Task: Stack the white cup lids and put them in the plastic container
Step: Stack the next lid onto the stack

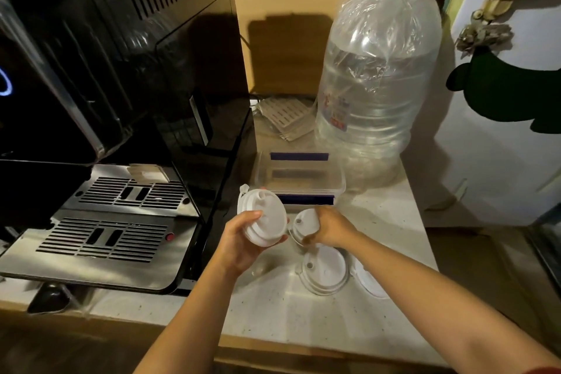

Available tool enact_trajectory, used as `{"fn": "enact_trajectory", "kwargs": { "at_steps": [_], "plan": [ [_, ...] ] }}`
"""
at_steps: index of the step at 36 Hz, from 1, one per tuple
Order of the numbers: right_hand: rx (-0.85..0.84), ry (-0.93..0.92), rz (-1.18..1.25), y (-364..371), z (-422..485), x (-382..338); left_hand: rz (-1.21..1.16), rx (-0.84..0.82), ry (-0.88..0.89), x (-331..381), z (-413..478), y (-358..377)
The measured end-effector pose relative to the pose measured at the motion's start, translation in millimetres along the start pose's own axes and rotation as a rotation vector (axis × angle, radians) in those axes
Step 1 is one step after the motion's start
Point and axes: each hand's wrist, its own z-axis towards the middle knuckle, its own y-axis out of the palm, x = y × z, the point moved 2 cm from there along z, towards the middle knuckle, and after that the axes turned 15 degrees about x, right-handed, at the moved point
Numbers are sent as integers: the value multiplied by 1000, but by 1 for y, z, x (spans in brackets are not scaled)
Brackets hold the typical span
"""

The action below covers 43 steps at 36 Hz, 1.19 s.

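Note:
My left hand (243,240) grips a small stack of white cup lids (265,217), tilted up above the counter. Just to its right, my right hand (329,226) holds a single white lid (305,222) by its rim, close to the stack but apart from it. Another white lid (323,272) lies flat on the pale counter (273,313) below my hands. A further lid (368,282) lies partly hidden under my right forearm. The clear plastic container (340,184) with dark blue clips stands open just behind my hands.
A black and steel coffee machine (121,130) with a drip tray (100,237) fills the left side. A large clear water bottle (376,85) stands at the back right, beside some packets (285,118). A white fridge door (501,130) borders the right.

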Motion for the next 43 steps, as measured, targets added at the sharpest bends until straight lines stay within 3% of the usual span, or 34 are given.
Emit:
{"fn": "enact_trajectory", "kwargs": {
  "at_steps": [10, 23, 32, 43],
  "plan": [
    [46, -64, -12, -43, -20, -4, 33, 25, -10, -8, 13, 15],
    [305, 20, 306, -124, -37, -11, 48, -92, -8, -9, 23, 56],
    [274, 65, 513, -117, -52, -29, 69, -283, 59, -8, 23, 83],
    [274, 24, 540, -106, -54, -43, 20, -302, 57, -8, 19, 91]
  ]
}}
